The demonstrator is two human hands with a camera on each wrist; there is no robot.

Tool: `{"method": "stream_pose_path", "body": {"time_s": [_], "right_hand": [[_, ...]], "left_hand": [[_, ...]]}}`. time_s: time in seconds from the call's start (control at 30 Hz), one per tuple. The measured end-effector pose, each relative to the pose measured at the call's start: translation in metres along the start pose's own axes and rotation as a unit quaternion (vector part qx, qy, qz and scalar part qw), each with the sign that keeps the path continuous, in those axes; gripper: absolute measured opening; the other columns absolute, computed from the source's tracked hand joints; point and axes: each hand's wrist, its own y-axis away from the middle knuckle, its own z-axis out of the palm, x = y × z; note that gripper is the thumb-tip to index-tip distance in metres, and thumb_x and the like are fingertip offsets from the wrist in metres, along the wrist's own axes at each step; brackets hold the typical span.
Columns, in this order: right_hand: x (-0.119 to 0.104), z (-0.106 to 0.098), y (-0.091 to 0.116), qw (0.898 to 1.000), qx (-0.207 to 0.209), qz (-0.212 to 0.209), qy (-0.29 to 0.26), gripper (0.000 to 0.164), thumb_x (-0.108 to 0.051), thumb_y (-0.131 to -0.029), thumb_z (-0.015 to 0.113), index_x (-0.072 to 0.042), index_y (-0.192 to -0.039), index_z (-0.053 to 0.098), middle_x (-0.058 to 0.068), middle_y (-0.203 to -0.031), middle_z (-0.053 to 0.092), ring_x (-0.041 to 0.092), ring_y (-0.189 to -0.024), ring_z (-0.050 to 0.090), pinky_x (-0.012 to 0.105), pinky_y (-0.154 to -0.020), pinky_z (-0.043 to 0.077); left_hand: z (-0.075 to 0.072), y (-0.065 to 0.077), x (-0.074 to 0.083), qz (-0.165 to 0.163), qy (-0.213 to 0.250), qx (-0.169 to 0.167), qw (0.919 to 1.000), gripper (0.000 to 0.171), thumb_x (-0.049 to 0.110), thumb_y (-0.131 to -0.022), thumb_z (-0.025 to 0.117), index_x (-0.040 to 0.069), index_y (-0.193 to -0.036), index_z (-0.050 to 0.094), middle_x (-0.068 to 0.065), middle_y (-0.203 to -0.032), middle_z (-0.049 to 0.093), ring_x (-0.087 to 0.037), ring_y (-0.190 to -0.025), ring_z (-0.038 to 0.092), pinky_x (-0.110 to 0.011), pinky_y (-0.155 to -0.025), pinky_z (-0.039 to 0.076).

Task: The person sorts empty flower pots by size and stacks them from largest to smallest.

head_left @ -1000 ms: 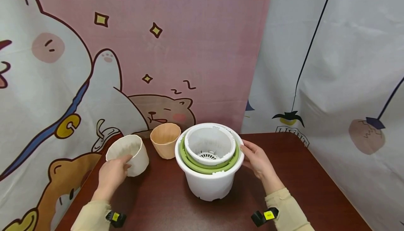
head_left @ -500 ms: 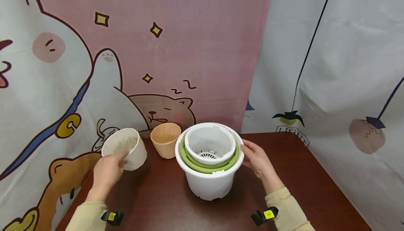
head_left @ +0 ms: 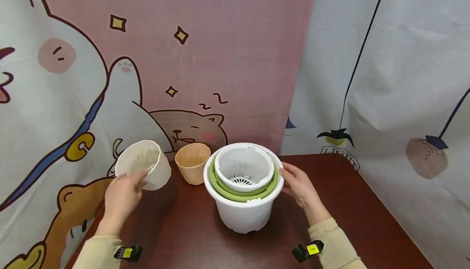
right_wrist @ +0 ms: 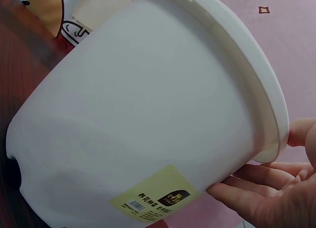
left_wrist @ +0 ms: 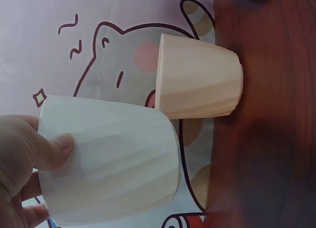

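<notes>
My left hand [head_left: 123,199] pinches the rim of a cream-white faceted flowerpot [left_wrist: 113,164], thumb on the outer wall and fingers inside. That pot is raised off the table and tilted, its mouth partly toward me. At the rim of a large white flowerpot [head_left: 242,218], my right hand [head_left: 301,189] grips with the thumb over the edge and fingers under the lip. Nested in the large pot are a green pot [head_left: 238,198] and a smaller white pot [head_left: 227,165] with a slotted bottom. A yellow label [right_wrist: 153,193] shows on the large pot's side.
Between the two held pots, a peach faceted flowerpot [head_left: 192,173] stands upright toward the back of the dark red-brown table [head_left: 191,236]. A pink cloth with cartoon animals [head_left: 249,77] hangs behind, and a pale cloth [head_left: 404,56] hangs on the right.
My left hand has lifted the cream-white flowerpot up and slightly left, tilting its mouth. The right hand and the large nested pots have stayed in place.
</notes>
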Motion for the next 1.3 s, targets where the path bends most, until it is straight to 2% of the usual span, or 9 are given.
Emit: {"method": "stream_pose_path", "body": {"time_s": [0.23, 0.57, 1.0, 1.3], "right_hand": [[-0.001, 0.0, 0.0, 1.0, -0.003, -0.003, 0.004, 0.052, -0.021, -0.104, 0.052, 0.005, -0.147, 0.038, 0.018, -0.132, 0.057, 0.012, -0.093, 0.067, 0.036, -0.082, 0.058], [0.0, -0.002, -0.002, 1.0, -0.001, -0.005, 0.012, 0.049, -0.02, -0.104, 0.052, 0.004, -0.145, 0.041, 0.021, -0.13, 0.057, 0.014, -0.093, 0.068, 0.036, -0.081, 0.058], [-0.001, -0.002, -0.002, 1.0, -0.007, -0.008, 0.009, 0.049, -0.018, -0.105, 0.051, 0.006, -0.145, 0.039, 0.02, -0.13, 0.058, 0.012, -0.093, 0.067, 0.036, -0.081, 0.058], [-0.001, -0.002, -0.001, 1.0, -0.008, -0.01, 0.011, 0.05, -0.018, -0.104, 0.052, 0.007, -0.145, 0.039, 0.02, -0.129, 0.058, 0.012, -0.093, 0.067, 0.036, -0.08, 0.058]], "left_hand": [[-0.007, -0.007, 0.006, 0.022, 0.002, 0.021, 0.9995, 0.036, -0.007, -0.068, 0.08, 0.002, -0.102, 0.071, -0.017, -0.076, 0.07, -0.039, -0.066, 0.066, -0.059, -0.088, 0.048], [-0.018, -0.018, 0.019, 0.044, 0.011, 0.029, 0.9985, 0.035, -0.009, -0.069, 0.079, 0.0, -0.102, 0.072, -0.017, -0.084, 0.072, -0.037, -0.07, 0.068, -0.06, -0.09, 0.048], [-0.032, -0.036, 0.038, 0.105, 0.038, 0.065, 0.9916, 0.037, -0.009, -0.068, 0.08, 0.003, -0.102, 0.073, -0.013, -0.088, 0.074, -0.034, -0.072, 0.07, -0.057, -0.091, 0.048], [-0.042, -0.049, 0.052, 0.127, 0.043, 0.059, 0.9892, 0.04, -0.01, -0.067, 0.082, 0.003, -0.103, 0.072, -0.013, -0.089, 0.074, -0.033, -0.077, 0.07, -0.057, -0.094, 0.048]]}}
